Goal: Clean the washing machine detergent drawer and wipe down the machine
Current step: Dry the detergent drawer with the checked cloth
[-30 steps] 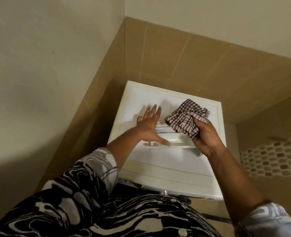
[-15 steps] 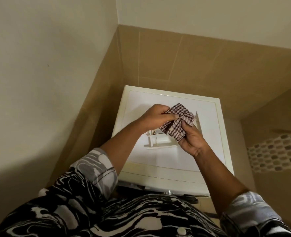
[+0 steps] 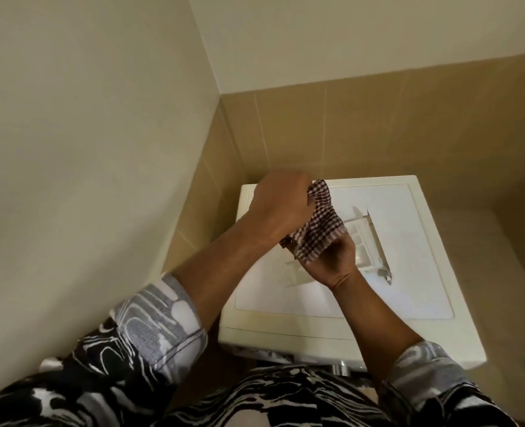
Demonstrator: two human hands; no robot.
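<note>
Drawer (ribbed plastic) nr checked cloth.

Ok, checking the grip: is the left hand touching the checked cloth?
Touching. The head view shows the left hand gripping the checked cloth at its upper end; the right hand holds the lower end.

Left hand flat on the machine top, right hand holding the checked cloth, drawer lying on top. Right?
No. In the head view the left hand grips the checked cloth too, not flat on the machine top. The right hand holds it; the drawer lies on top.
</note>
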